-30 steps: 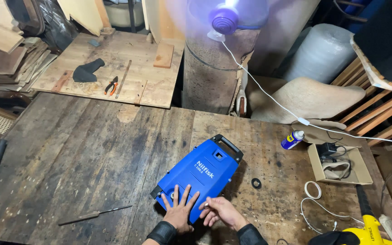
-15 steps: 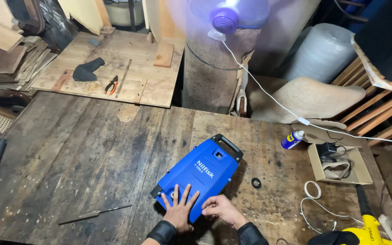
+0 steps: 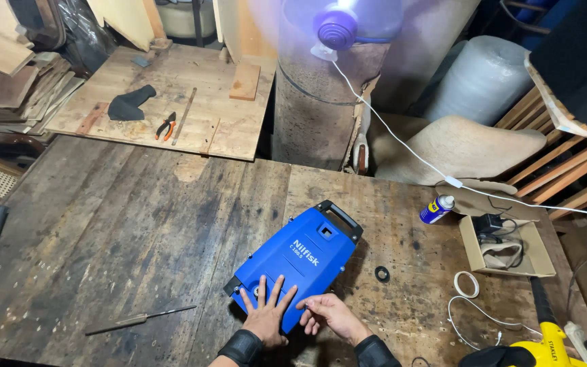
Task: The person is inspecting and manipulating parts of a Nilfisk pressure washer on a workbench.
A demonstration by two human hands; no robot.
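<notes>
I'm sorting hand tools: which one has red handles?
The pliers on the raised pale board; the thin metal tool on the dark bench, left of the left hand, is plain grey.

- Single view, head-worn camera; no second view to share coverage.
- Looks steeply down and forward over the wooden workbench (image 3: 103, 224).
- Blue machine casing (image 3: 300, 261) lies low of centre, close to the lens; both wrists enter at the bottom edge just below it.
- Beyond the casing: fan (image 3: 338, 27) at the top edge, farther off.
</notes>
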